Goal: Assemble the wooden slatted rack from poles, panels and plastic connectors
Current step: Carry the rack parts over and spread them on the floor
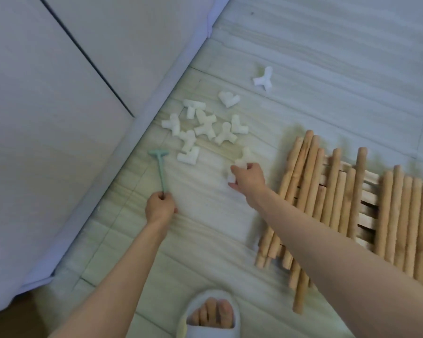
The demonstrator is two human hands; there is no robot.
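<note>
Several white plastic connectors (203,129) lie scattered on the pale floor, with one apart (263,79) farther back. My right hand (248,179) grips a white connector (244,158) at the near edge of that group. My left hand (159,206) holds the handle end of a small green plastic mallet (159,167), its head pointing away from me. Wooden poles (310,191) lie side by side on the right, partly over slatted wooden panels (369,206); my right forearm crosses over them.
A white cabinet or wall with a skirting edge (137,132) runs diagonally along the left. My foot in a white open-toed slipper (209,313) stands at the bottom centre. More poles (410,228) reach the right edge of the view.
</note>
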